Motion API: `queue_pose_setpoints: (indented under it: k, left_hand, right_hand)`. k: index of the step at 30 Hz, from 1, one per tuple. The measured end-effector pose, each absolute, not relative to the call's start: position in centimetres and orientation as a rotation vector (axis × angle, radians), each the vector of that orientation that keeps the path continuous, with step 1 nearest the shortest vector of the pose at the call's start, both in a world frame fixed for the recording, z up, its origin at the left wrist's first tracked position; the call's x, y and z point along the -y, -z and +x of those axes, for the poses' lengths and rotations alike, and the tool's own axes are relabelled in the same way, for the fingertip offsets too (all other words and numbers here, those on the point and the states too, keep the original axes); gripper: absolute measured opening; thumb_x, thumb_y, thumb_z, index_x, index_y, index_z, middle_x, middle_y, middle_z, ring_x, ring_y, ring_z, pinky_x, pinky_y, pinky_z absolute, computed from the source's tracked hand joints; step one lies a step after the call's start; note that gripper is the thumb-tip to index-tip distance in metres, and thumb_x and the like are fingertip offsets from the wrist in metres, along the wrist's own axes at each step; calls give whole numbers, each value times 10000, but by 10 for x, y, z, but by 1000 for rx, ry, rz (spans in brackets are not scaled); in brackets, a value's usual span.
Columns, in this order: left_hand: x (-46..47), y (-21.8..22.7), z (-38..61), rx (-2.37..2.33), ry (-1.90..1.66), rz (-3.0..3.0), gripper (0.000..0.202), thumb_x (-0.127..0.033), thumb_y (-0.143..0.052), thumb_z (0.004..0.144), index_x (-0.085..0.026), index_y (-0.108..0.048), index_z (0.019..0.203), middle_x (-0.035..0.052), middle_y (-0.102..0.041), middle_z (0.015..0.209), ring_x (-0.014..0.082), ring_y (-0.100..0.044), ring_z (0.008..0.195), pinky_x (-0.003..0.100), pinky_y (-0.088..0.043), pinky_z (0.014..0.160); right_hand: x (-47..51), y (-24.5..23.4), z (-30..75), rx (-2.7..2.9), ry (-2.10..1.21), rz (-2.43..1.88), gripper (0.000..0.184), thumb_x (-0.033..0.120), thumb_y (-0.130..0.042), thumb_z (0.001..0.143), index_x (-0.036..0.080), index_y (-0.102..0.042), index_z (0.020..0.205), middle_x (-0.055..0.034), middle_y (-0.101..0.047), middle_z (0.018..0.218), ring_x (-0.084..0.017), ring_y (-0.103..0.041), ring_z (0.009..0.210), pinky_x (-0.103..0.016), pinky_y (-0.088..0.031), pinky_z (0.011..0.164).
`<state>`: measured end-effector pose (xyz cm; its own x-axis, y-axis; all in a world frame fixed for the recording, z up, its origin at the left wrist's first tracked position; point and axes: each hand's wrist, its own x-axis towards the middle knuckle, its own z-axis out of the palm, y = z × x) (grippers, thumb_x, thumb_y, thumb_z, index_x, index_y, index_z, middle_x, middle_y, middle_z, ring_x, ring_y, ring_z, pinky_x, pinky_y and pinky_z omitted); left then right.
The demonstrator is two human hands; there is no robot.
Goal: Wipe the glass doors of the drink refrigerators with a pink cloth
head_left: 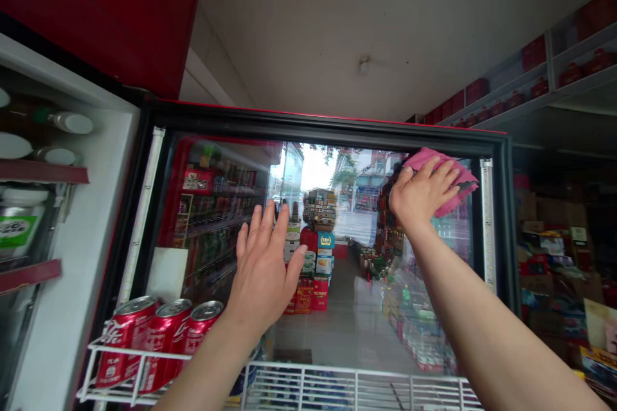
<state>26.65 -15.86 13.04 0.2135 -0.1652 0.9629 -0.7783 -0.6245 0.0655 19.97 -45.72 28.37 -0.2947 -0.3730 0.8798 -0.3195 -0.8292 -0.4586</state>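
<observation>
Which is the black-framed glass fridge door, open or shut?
Open. The black-framed glass fridge door stands swung away from the cabinet; its bottle shelves show uncovered at left.

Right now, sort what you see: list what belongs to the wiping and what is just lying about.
In use: pink cloth, right hand, left hand, glass fridge door.
Lying about: red cans, wire rack, white-capped bottles, red boxes on the wall shelf.

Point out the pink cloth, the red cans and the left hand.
pink cloth (419,155), head view, upper fold above the fingers.
red cans (161,340), head view, middle can's side.
left hand (264,276), head view, back of hand.
</observation>
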Motion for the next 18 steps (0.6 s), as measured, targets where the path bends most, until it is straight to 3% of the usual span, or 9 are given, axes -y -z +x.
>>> queue_pose_setpoints:
  k: [9,18]
  left_hand:
    - [114,-130,296,845,-1375,1982,713,-479,-418,1146,-184,-239,1771,177,-193,1855,388,-144,1729,719,-260,1346]
    - [69,-128,320,826,-1383,1971,716,-463,-437,1141,-192,-229,1770,176,-201,1854,387,-142,1729,719,-266,1345]
  right_hand:
    - [398,-280,233,-833,2368,-1939,731,347,-460,1026,7,-419,1672,-329,-331,1758,-483,-268,1657,-764,-215,1298]
    - [320,-277,279,-721,2368,-2023,700,322,-473,1022,36,-443,1660,-314,-352,1749,-457,-265,1660,-749,-198,1304]
